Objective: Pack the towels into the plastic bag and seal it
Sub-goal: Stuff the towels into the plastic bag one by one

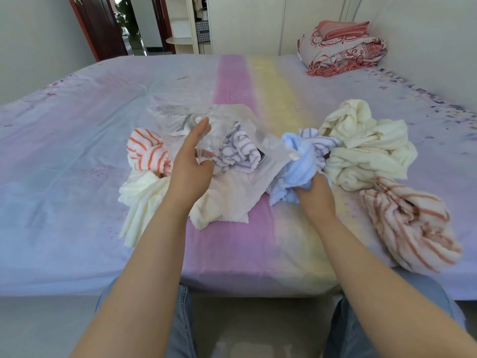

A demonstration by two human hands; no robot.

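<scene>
2 hands [189, 166]: bag [206, 125], blue towel [296, 166]

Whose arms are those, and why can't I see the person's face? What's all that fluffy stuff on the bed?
The camera is worn on the person's head and looks down, so you see what they see: two arms, no face. There is only this one picture.

The left hand holds open a clear plastic bag. Inside it you can already see a purple striped towel. The right hand grips a light blue towel right beside the bag.

Everything lies on a bed with a pale purple sheet. More towels wait there: an orange striped towel and a cream towel on the left, a big cream towel and a red striped towel on the right. Folded bedding sits in the far corner.
</scene>
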